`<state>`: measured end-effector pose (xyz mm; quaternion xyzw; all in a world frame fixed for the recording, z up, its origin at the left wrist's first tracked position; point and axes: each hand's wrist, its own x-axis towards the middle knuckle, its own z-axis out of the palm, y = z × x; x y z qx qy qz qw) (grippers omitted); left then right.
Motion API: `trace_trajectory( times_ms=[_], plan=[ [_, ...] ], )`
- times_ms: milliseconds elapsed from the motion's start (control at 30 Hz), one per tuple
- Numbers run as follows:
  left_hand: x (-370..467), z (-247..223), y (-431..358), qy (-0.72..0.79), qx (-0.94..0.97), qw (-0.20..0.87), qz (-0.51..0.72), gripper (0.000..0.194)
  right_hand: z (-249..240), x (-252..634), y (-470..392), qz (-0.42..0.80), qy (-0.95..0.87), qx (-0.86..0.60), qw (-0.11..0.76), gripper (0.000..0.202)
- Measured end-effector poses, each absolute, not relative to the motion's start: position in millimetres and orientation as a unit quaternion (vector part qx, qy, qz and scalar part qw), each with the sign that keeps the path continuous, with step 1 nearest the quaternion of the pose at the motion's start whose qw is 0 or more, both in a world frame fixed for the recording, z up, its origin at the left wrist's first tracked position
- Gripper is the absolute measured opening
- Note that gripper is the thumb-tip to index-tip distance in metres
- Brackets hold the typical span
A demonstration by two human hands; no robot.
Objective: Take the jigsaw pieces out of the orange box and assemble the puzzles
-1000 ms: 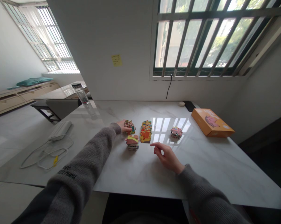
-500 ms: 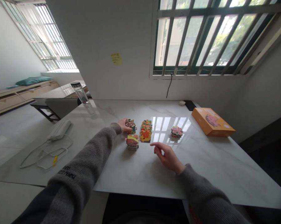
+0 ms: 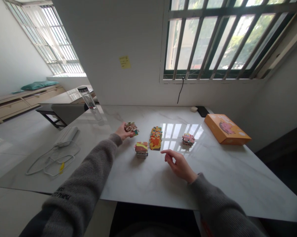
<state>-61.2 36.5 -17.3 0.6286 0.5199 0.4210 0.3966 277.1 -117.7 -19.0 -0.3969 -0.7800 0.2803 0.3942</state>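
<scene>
My left hand [image 3: 122, 132] grips a stack of jigsaw puzzle pieces [image 3: 131, 127] from its left side, with the pieces' edges facing up and out. Just in front of it stands a squarish pile of puzzle pieces [image 3: 141, 150] with a brown and yellow-green piece on top. Farther right lies an overlapping row of orange and yellow puzzle pieces [image 3: 155, 140]. My right hand [image 3: 178, 163] hovers at or rests on the tabletop, index finger stretched out and other fingers bent, holding nothing. Beyond it sits a smaller pile of puzzle pieces [image 3: 188, 140] with a pink top piece.
An orange box [image 3: 227, 129] lies on the right of the white marbled table [image 3: 148, 184]. At the back are a black phone-like slab [image 3: 202, 111] and a small white object [image 3: 194, 109]. A glass bottle [image 3: 88, 99] stands back left, near a white cable [image 3: 52, 161].
My left hand has moved left with the stack of puzzle pieces, away from the overlapping row. My right hand stays nearly where it was. The view has shifted slightly.
</scene>
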Motion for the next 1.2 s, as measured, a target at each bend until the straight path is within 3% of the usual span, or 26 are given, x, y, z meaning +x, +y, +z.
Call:
trace_trajectory(
  times_ms=[200,400,600,733,867,1033,1200],
  plan=[
    [-55,36,5,0.459,0.562,0.401,0.559,0.069,-21,276,-116,0.294,-0.774,-0.397,0.395,0.027],
    [35,73,-65,0.310,0.614,0.481,0.543,0.066,-16,274,-117,0.437,-0.694,-0.360,0.445,0.033],
    [112,32,-106,0.290,0.607,0.537,0.509,0.056,-17,281,-114,0.588,-0.541,-0.303,0.518,0.041],
    [125,4,-107,0.294,0.569,0.580,0.504,0.058,-19,293,-111,0.594,-0.541,-0.340,0.489,0.039],
    [123,-11,-106,0.274,0.559,0.623,0.473,0.060,-19,301,-106,0.522,-0.598,-0.392,0.466,0.039],
    [121,-26,-107,0.309,0.642,0.535,0.455,0.060,-24,305,-105,0.511,-0.590,-0.408,0.474,0.033],
    [120,-39,-107,0.346,0.726,0.421,0.419,0.058,-32,313,-108,0.531,-0.625,-0.396,0.413,0.030]
  ],
)
